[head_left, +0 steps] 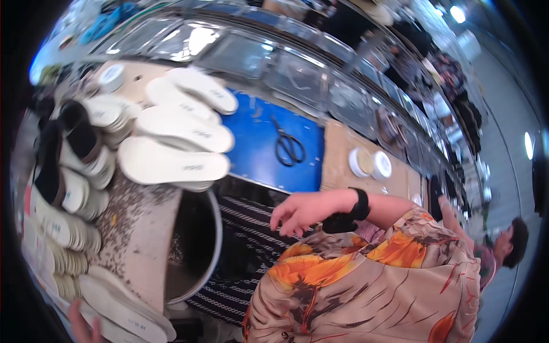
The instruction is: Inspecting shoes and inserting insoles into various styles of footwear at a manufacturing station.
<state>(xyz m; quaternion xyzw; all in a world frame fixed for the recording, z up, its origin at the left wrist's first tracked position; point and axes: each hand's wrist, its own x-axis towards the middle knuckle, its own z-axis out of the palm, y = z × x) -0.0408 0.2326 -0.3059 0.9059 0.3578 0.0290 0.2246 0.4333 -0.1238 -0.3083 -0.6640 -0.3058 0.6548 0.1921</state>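
My right hand point(309, 210), with a black band on its wrist, hangs over dark striped cloth point(246, 214). Its fingers are loosely bent and a little apart, with nothing in them. At the lower left edge, part of my left hand point(86, 327) shows, its visible fingers apart beside long white insoles point(128, 311). Whether it touches them I cannot tell. Large white insoles point(171, 160) lie overlapping on the bench above a round bin point(217, 246). Black-handled scissors point(290, 150) rest on a blue mat point(251, 154).
Stacked insoles point(63, 228) and dark shoes point(80, 131) line the left side. Dark scraps litter the board point(134, 228). Two small white-lidded jars point(382, 164) stand on cardboard at right. Clear plastic trays point(240, 54) run behind. Another person point(503, 246) is at far right.
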